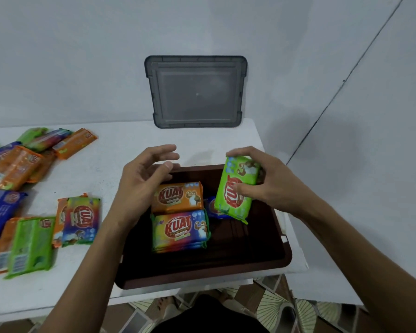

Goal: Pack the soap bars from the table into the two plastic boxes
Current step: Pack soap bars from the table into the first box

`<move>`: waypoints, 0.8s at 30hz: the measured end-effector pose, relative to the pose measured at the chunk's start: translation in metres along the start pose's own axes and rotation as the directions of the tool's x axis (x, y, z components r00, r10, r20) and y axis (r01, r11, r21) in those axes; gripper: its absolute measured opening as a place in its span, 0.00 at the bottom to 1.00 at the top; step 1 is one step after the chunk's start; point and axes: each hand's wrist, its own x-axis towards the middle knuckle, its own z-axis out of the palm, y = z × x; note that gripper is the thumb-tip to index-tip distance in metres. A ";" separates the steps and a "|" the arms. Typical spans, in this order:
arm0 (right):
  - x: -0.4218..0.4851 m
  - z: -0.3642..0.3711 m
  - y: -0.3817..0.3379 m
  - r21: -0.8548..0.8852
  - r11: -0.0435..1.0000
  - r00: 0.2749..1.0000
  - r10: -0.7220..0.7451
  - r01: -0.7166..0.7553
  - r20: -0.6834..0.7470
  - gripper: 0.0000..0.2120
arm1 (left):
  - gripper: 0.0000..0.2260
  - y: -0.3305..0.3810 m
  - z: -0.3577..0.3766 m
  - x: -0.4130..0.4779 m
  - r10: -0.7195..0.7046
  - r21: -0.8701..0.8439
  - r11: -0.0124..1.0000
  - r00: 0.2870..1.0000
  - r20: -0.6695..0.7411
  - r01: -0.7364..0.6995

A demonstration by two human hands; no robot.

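Head: green soap [228,200] in right hand [274,183]

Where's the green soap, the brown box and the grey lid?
green soap [233,205], head view, lower half of its wrapper.
brown box [202,272], head view, near rim.
grey lid [197,92], head view, centre panel.

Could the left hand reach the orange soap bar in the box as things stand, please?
Probably yes: the left hand hovers open just beside the orange soap bar, nothing lying over it.
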 end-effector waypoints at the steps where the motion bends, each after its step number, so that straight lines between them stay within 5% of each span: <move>1: -0.002 0.001 0.003 -0.073 0.997 1.000 0.009 -0.010 -0.023 0.22 | 0.12 -0.002 -0.005 -0.001 0.012 0.039 0.999 1.000 -0.008 -0.011; 10: -0.010 0.031 0.011 -0.330 0.930 0.986 0.164 -0.161 -0.021 0.15 | 0.11 -0.019 -0.028 -0.007 0.042 0.202 0.979 0.994 -0.104 -0.020; 16: -0.006 0.052 0.026 -0.209 0.876 0.890 0.453 -0.434 0.052 0.12 | 0.11 -0.031 -0.031 -0.008 0.037 0.230 0.973 0.995 -0.092 -0.015; 21: -0.006 0.063 0.042 -0.111 0.858 0.855 0.511 -0.501 0.087 0.11 | 0.10 -0.038 -0.032 -0.008 0.050 0.280 0.960 0.995 -0.090 -0.023; 24: -0.008 0.067 0.046 -0.213 0.855 0.866 0.495 -0.472 0.069 0.11 | 0.10 -0.039 -0.031 -0.007 0.058 0.300 0.953 0.994 -0.092 -0.028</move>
